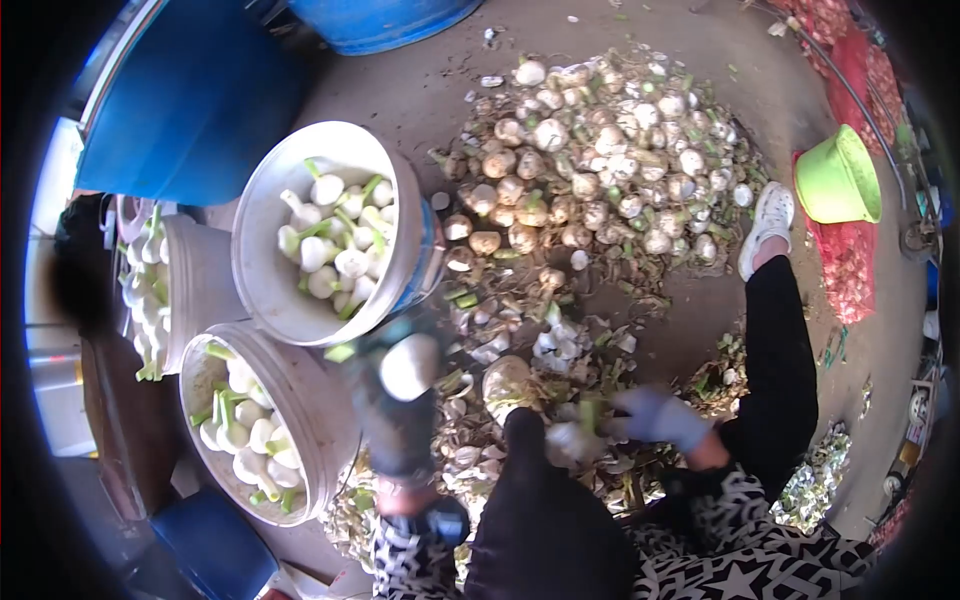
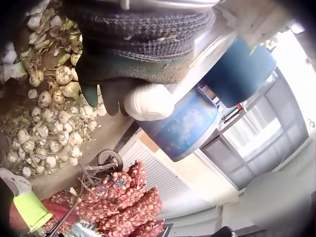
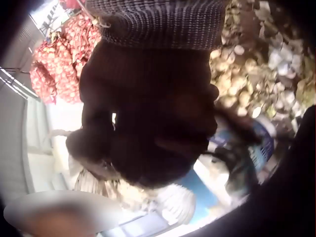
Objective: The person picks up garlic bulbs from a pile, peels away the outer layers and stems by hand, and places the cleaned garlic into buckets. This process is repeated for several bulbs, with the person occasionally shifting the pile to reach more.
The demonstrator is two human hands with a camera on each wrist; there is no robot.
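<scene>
My left hand (image 1: pixel 397 425), in a dark green coated glove, holds a smooth white garlic bulb (image 1: pixel 408 367) beside the upper white bucket (image 1: pixel 275 300). In the left wrist view the same bulb (image 2: pixel 148 102) shows below the gloved fingers (image 2: pixel 90 94). My right hand (image 1: pixel 665 420), in a pale glove and blurred, grips a whitish garlic bulb (image 1: pixel 572 440) with a green stem. In the right wrist view this hand (image 3: pixel 148 113) is dark, its fingers curled, with pale papery skin (image 3: pixel 177 202) below them. Trimmed bulbs (image 1: pixel 335 235) with short stems lie in the bucket.
A heap of soiled garlic bulbs (image 1: pixel 600 150) spreads over the floor ahead, with loose peelings (image 1: pixel 560 345) nearer. A second bucket (image 1: pixel 330 450) of bulbs stands at left. Blue barrels (image 1: pixel 190 110), a lime-green bucket (image 1: pixel 838 178) and red net sacks (image 1: pixel 842 270) stand around.
</scene>
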